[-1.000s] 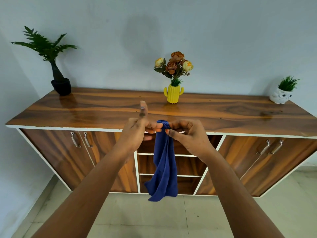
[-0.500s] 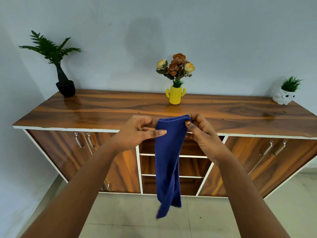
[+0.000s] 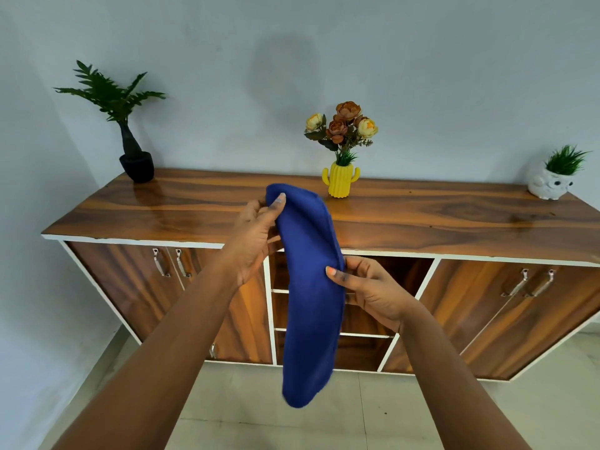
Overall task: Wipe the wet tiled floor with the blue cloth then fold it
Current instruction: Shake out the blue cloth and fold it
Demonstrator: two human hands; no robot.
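Observation:
The blue cloth hangs as a long doubled strip in front of the wooden sideboard, its lower end swinging free above the pale tiled floor. My left hand pinches the cloth's top edge, raised over the sideboard's front edge. My right hand grips the strip's right side about halfway down, thumb on the front face. Both hands hold the cloth in mid air, clear of the floor.
The wooden sideboard stands against the wall, with open shelves in its middle. On top are a black-potted plant at left, a yellow cactus vase with flowers in the centre and a white owl pot at right.
My left hand has lifted the cloth's top edge higher. My right hand has left the top corner and slid down to grip the strip's middle. The cloth hangs longer and curved.

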